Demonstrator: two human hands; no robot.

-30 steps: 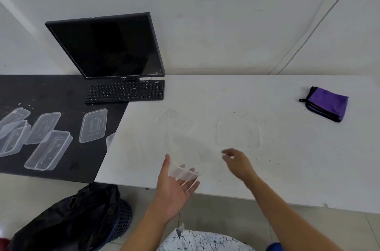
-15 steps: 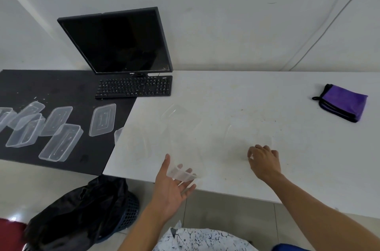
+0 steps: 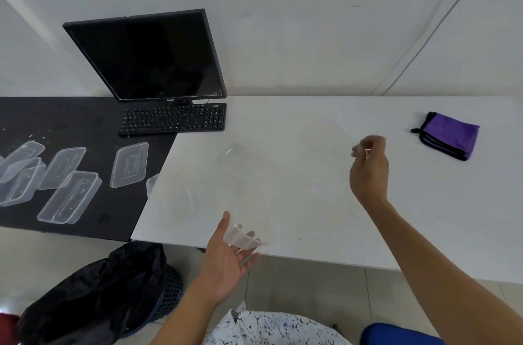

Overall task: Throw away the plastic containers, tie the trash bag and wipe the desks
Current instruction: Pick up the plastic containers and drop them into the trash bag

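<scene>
My left hand is palm up at the white desk's front edge, gripping the near end of a clear plastic container that reaches over the desk. My right hand is raised above the desk, its fingertips pinching the edge of a clear lid that shows only faintly. More clear containers lie on the white desk, hard to make out. Several clear containers and lids lie on the black desk at left. A black trash bag sits in a dark basket on the floor below my left hand.
A folded purple cloth lies at the right back of the white desk. A black monitor and keyboard stand where the two desks meet. Crumbs speck both desktops. One container sits at the joint between the desks.
My right hand reached to the lid on the white desk, took hold of it, and lifted it up and to the right. My left hand kept holding its container in place.
</scene>
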